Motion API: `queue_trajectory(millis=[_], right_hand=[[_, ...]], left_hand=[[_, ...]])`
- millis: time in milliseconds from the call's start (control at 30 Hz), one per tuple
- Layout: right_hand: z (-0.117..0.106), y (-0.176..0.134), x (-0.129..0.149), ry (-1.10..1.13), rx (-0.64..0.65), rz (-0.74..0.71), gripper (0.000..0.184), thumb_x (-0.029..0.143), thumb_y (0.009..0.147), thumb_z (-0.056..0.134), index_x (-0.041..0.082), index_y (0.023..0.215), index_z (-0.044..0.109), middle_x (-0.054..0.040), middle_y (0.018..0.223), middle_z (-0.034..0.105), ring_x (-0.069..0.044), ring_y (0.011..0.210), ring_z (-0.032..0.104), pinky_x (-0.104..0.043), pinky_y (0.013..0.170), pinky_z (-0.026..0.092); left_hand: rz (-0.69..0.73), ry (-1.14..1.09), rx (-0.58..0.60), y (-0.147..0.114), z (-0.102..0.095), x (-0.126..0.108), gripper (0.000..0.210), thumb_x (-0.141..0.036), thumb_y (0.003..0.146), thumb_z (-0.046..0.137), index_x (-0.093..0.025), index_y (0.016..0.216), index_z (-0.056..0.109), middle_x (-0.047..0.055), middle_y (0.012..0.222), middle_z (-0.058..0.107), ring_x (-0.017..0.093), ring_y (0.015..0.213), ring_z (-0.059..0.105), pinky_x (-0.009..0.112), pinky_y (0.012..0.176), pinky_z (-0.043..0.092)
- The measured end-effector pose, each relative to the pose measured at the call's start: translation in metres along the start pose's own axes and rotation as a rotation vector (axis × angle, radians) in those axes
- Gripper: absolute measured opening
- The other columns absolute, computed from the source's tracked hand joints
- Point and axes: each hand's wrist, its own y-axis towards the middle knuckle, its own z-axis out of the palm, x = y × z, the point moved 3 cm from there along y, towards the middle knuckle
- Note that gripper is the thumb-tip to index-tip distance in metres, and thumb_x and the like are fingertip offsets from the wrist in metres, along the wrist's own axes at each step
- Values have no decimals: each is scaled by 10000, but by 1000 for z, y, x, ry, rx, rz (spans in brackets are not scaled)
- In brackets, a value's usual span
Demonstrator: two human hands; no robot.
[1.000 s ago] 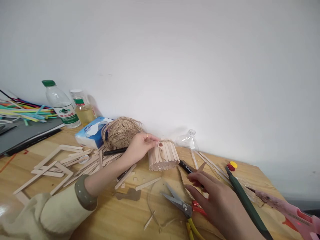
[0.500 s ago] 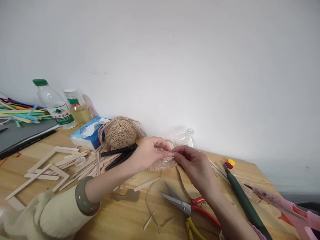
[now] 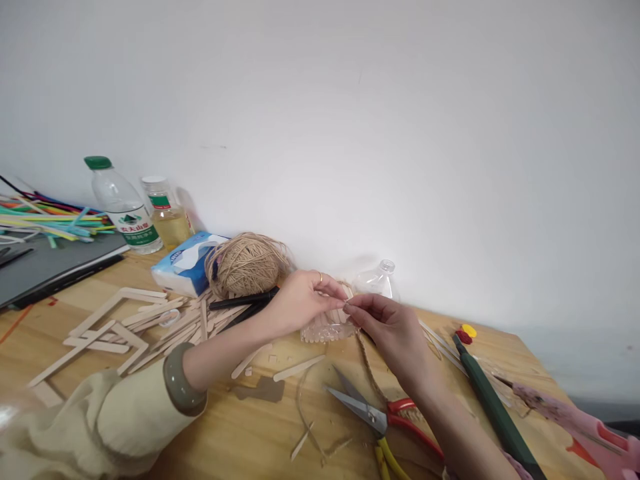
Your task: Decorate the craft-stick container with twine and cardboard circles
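My left hand and my right hand meet fingertip to fingertip over the middle of the table. Both are pinched closed, and what lies between the fingertips is too small to make out. Just behind and below them sits a clear plastic piece with a bumpy rim, partly covered by my fingers; pale wooden bits show inside it. A braided twine cord runs down from near my right hand. Beneath that hand lie open scissors with red handles.
A twine ball, a tissue pack and craft sticks lie left. Two bottles, one being a water bottle, stand against the wall. A cut bottle top is behind my hands. A green cutter and pink glue gun lie right.
The whole view has shifted slightly, so things appear a little further right. My hands stay pinched together, with the left fingertips drawn slightly behind the right ones.
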Motion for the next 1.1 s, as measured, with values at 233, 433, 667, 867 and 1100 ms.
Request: queue_trajectory(millis=[233, 433, 667, 867, 1100], right_hand=[[-12, 7, -8, -175, -48, -66, 178, 345, 780, 518, 196, 774, 615, -41, 826, 643, -195, 753, 578, -330, 711, 432], [-11, 12, -8, -323, -3, -128, 156, 240, 787, 491, 198, 734, 632, -42, 826, 631, -205, 761, 563, -348, 712, 411], [-4, -2, -2, -386, 35, -214, 172, 151, 802, 500, 203, 718, 641, -31, 843, 583, -197, 793, 548, -327, 703, 401], [5, -10, -10, -360, -54, -271, 132, 142, 820, 522, 198, 764, 628, -24, 846, 545, -174, 757, 535, -293, 648, 412], [12, -18, -9, -337, -151, -366, 112, 151, 850, 509, 192, 817, 608, -33, 866, 542, -150, 710, 531, -265, 616, 444]], left_hand=[[30, 158, -70, 26, -25, 17, 222, -275, 761, 570, -167, 923, 676, 90, 1055, 678, 253, 1037, 567, 360, 939, 384], [-54, 164, 173, 40, -15, 27, 249, -334, 631, 686, -148, 795, 699, 39, 734, 705, 243, 772, 636, 304, 731, 456], [-84, 63, 165, 13, -8, 19, 300, -289, 620, 686, -135, 869, 621, 35, 812, 659, 213, 786, 600, 281, 682, 451], [-103, -46, 205, 1, -13, 15, 247, -255, 610, 684, -138, 809, 594, 15, 788, 625, 193, 790, 577, 280, 710, 443], [-182, -199, 194, -7, -16, 27, 261, -293, 690, 642, -136, 898, 649, 58, 887, 664, 195, 803, 607, 279, 708, 454]])
